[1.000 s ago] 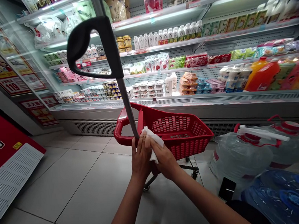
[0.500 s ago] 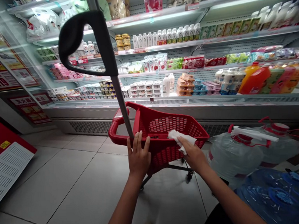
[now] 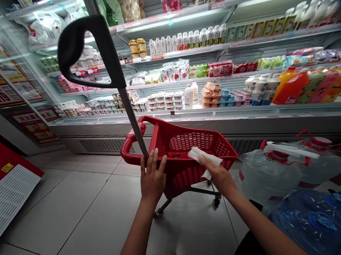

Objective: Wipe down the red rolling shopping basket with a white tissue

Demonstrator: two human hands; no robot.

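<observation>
A small red plastic shopping cart (image 3: 188, 138) with perforated sides stands on wheels in front of me. My left hand (image 3: 153, 181) lies against its near side close to the handle end, fingers spread and holding nothing. In my right hand (image 3: 217, 174) is a white wipe (image 3: 203, 155), pressed on the cart's near rim towards the right end. Part of the wipe hangs down outside the rim. A grey pole (image 3: 134, 118) rises at the cart's handle end, leaning left, and carries a black loop-shaped grip (image 3: 114, 58).
Behind the cart runs an open refrigerated display (image 3: 170, 116) stocked with bottles, tubs and packs. Large clear water jugs (image 3: 267, 172) and blue water barrels (image 3: 315, 219) stand at the right. A red unit with a white vent grille (image 3: 14, 200) is at the left, on a tiled floor (image 3: 86, 208).
My right hand and the wipe have shifted slightly left along the rim. My left hand also appears a little further left, and the pole leans more to the left in view.
</observation>
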